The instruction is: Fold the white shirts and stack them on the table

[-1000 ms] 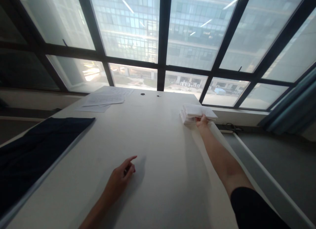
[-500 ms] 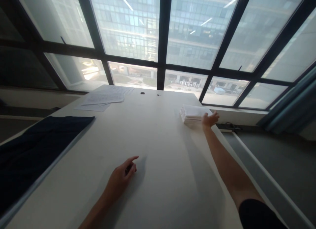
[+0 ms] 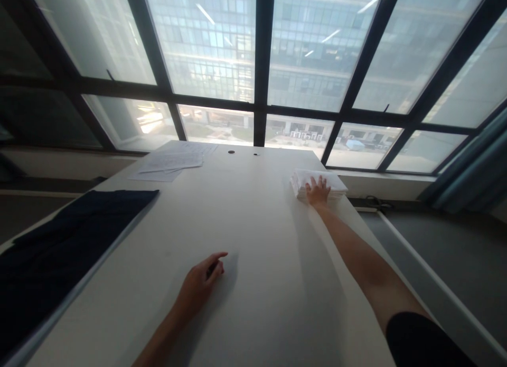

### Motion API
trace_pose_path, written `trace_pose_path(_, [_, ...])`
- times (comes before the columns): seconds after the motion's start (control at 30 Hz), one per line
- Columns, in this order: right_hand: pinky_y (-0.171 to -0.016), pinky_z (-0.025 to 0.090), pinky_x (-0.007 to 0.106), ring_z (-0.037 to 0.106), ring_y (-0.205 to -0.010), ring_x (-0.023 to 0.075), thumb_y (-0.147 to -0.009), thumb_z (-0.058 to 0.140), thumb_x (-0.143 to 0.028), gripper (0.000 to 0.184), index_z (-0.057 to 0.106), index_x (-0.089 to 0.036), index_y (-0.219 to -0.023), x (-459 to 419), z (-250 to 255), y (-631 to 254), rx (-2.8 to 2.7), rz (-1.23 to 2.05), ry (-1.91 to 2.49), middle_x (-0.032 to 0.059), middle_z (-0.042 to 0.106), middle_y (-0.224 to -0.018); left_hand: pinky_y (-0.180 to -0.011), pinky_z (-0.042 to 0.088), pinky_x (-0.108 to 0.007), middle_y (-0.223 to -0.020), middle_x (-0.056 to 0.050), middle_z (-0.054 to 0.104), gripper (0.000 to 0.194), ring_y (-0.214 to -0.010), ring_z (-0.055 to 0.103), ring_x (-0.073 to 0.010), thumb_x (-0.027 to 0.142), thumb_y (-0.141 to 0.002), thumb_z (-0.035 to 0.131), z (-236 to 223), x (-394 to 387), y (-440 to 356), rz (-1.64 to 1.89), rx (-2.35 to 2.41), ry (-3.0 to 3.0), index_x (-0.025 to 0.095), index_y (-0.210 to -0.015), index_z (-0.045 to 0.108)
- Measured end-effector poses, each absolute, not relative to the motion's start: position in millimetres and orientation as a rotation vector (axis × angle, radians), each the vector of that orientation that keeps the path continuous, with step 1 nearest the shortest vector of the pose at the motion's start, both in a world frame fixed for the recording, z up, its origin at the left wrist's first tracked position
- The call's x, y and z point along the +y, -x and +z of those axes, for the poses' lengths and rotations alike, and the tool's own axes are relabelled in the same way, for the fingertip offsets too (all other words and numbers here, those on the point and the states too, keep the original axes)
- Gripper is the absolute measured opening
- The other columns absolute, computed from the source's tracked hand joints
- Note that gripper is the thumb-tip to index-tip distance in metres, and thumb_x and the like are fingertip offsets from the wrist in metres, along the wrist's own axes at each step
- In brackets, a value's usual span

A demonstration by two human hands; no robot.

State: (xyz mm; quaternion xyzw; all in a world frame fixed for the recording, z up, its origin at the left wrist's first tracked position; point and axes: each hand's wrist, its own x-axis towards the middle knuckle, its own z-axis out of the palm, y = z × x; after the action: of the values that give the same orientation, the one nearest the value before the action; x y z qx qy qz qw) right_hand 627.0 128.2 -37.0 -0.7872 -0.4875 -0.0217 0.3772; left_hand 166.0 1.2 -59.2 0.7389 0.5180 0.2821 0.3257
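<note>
My right hand (image 3: 318, 191) lies with spread fingers on top of a stack of folded white cloths (image 3: 336, 183) near the table's far right side. It rests on the stack without gripping it. Closer to me, my left hand (image 3: 206, 276) hovers just above the white table (image 3: 253, 314), its index finger stretched out and the other fingers loosely bent. Nothing shows in that hand, though its palm is in shadow.
Dark navy cloth (image 3: 75, 240) lies flat along the table's left side. Several printed papers (image 3: 174, 160) overlap at the far left. Two small round holes pierce the far end of the tabletop. Windows stand behind it, and a blue curtain (image 3: 471, 156) hangs at right.
My right hand has moved left, from the stack's right edge onto its top, with the fingers now spread. My left hand keeps nearly the same place and pose.
</note>
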Motion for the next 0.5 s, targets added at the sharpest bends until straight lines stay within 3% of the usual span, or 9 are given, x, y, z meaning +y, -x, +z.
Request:
trace_pose_path(0.1, [-0.123, 0.011, 0.057, 0.016, -0.155, 0.0309, -0.103, 0.041, -0.032, 0.049, 0.05, -0.015, -0.148, 110.1, -54.4, -580.1, -1.387, -0.122, 1.942, 0.0169, 0.034, -0.163, -0.067, 0.049, -0.027, -0.074, -0.001, 0.07, 0.049, -0.066, 0.064, -0.0187, 0.052, -0.09, 0.048, -60.7, 1.6, -165.5, 0.754, 1.346, -1.931, 0.019, -0.115, 0.074])
trace_pose_path(0.2, [-0.123, 0.019, 0.049, 0.023, -0.154, 0.0297, -0.103, 0.039, -0.036, 0.053, 0.048, -0.014, -0.15, 87.0, -77.9, -522.7, -1.554, 0.04, 1.92, 0.0176, 0.031, -0.165, -0.066, 0.049, -0.027, -0.074, -0.001, 0.07, 0.049, -0.064, 0.063, -0.0179, 0.051, -0.091, 0.047, -60.3, 0.4, -166.0, 0.757, 1.344, -1.929, 0.018, -0.115, 0.074])
trace_pose_path(0.3, [-0.123, 0.02, 0.047, 0.022, -0.154, 0.0305, -0.102, 0.042, -0.04, 0.054, 0.049, -0.018, -0.151, 66.6, -92.7, -474.6, -1.72, 0.176, 1.901, 0.0143, 0.028, -0.168, -0.065, 0.049, -0.027, -0.074, -0.002, 0.07, 0.049, -0.063, 0.062, -0.0174, 0.049, -0.091, 0.047, -58.2, -2.1, -167.3, 0.762, 1.338, -1.929, 0.016, -0.117, 0.073])
trace_pose_path(0.5, [-0.124, 0.013, 0.051, 0.024, -0.154, 0.0319, -0.101, 0.046, -0.042, 0.055, 0.05, -0.018, -0.151, 44.3, -91.5, -422.8, -1.937, 0.237, 1.926, 0.0161, 0.03, -0.167, -0.069, 0.05, -0.027, -0.075, -0.002, 0.071, 0.045, -0.067, 0.063, -0.0167, 0.043, -0.092, 0.048, -57.3, -6.8, -169.2, 0.806, 1.307, -1.907, 0.015, -0.117, 0.073])
